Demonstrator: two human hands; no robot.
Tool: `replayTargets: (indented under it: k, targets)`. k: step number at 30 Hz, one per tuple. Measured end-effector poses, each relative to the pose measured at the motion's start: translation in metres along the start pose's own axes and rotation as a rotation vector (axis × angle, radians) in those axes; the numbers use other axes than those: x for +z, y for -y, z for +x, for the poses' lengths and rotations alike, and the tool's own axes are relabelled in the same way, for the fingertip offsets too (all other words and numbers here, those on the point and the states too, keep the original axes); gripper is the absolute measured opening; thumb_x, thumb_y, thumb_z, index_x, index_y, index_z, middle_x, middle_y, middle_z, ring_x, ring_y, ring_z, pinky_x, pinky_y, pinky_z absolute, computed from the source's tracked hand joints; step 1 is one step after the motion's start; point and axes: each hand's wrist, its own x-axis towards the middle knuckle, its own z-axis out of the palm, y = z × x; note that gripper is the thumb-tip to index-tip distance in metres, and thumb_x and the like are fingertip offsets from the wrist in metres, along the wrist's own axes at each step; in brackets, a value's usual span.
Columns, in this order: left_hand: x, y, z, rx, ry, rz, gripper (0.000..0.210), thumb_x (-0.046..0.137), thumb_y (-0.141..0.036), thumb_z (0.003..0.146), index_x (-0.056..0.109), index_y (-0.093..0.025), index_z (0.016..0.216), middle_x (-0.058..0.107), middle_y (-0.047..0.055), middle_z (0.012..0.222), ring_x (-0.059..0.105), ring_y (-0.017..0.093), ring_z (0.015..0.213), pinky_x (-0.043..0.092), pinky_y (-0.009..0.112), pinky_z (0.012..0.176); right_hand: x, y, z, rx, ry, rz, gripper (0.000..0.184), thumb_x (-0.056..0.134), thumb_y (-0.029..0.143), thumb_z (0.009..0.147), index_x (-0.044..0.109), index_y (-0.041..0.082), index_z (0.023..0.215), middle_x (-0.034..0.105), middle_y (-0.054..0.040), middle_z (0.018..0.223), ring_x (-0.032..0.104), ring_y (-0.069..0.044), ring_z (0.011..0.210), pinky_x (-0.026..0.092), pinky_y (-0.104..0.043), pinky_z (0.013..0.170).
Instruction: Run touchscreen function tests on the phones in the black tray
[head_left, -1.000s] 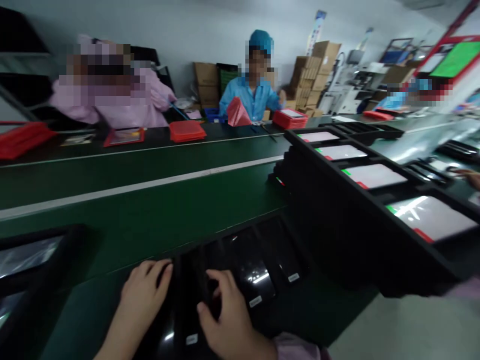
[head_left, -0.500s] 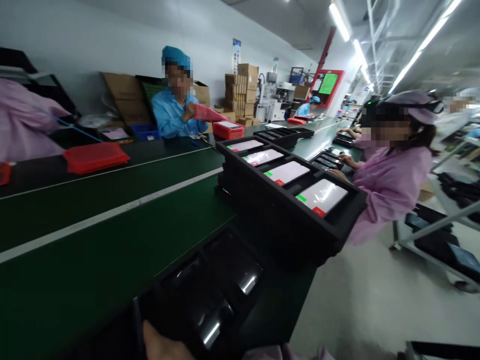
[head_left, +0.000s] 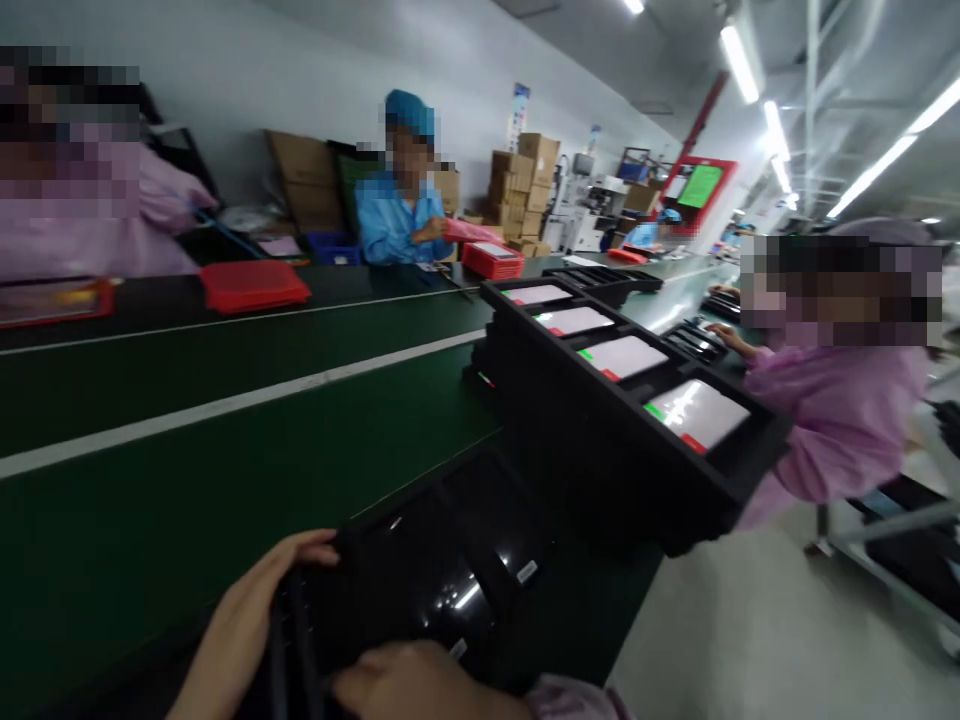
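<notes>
A black tray (head_left: 420,500) with glossy black flat panels (head_left: 439,580) in its compartments lies on the green belt in front of me. My left hand (head_left: 259,590) curls its fingers over the top of a thin dark slab (head_left: 292,640), seen almost edge-on at the tray's left side. Whether that is one piece or two, I cannot tell. Low in the view, my right hand (head_left: 420,680) is blurred and closed, fingertips by the lower part of the slab; what it grips is hidden. Ahead to the right stands a stack of black trays (head_left: 600,440), with white-faced devices (head_left: 697,415) in the top one.
A green conveyor (head_left: 225,450) runs past on the left. Across it are red bags (head_left: 255,287) and a co-worker in blue (head_left: 397,215) holding red material. A co-worker in pink (head_left: 832,400) works beyond the tray stack. A wheeled rack (head_left: 892,540) is at the right.
My left hand has come into view at the tray's left edge, around the dark slab. The hand at the bottom has shifted right, and the view has turned left.
</notes>
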Motion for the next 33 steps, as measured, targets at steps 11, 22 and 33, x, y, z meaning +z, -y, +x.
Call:
replayTargets:
  k: [11,22,33]
  targets:
    - [-0.007,-0.024,0.003,-0.027,0.021,-0.362,0.050,0.046,-0.067,0.078,0.068,-0.023,0.074,0.057,0.002,0.055,0.061,0.024,0.065,0.053,0.039,0.082,-0.039,-0.042,0.009,0.209,-0.359,-0.294,0.073,0.044,0.049,0.095,0.052,0.003,0.151,0.049,-0.0248,0.154,0.046,-0.039,0.146,0.039,-0.060,0.122]
    - [-0.004,-0.006,0.008,0.010,0.040,-0.478,0.030,0.050,-0.025,0.081,0.070,-0.018,0.103,0.077,0.008,0.110,0.071,0.023,0.109,0.054,0.035,0.100,-0.059,0.009,0.005,0.082,-0.061,-0.013,0.054,0.051,0.048,0.092,0.069,0.021,0.134,0.062,-0.0129,0.142,0.055,-0.031,0.138,0.046,-0.044,0.119]
    - [-0.018,-0.013,0.003,0.058,0.172,-0.365,0.048,0.049,-0.058,0.088,0.078,-0.020,0.096,0.079,0.006,0.096,0.072,0.029,0.104,0.052,0.040,0.098,-0.076,-0.005,0.012,0.290,-0.365,-0.249,0.092,0.039,0.076,0.072,0.067,0.008,0.128,0.066,-0.0245,0.128,0.062,-0.041,0.126,0.049,-0.057,0.110]
